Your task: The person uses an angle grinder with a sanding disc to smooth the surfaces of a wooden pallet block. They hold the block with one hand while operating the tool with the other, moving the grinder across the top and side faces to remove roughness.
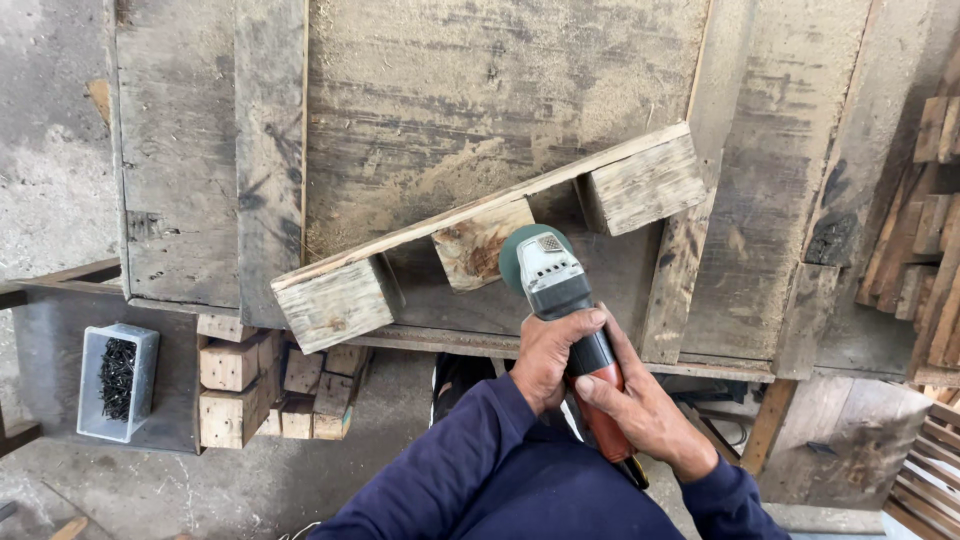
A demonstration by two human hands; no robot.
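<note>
From my remote seat I see both hands clamped on the angle grinder [565,330]: the left hand [552,355] is closed round its black neck, the right hand [640,405] wrapped about the red rear grip. Its green-guarded head sits against the middle block [478,243] of a pallet piece [480,225], a thin slat with three blocks, lying slantwise on the tabletop [440,90]. My worry is that nothing clamps that piece, so I judge the disc could grab and kick it sideways, or jerk the tool back toward the blue sleeves [480,470]. The tabletop is rough, sawdust-strewn boards. Below lie spare wood blocks [240,385] and a tub of dark nails [118,380] on a concrete floor; stacked slats [930,250] stand to the right.
</note>
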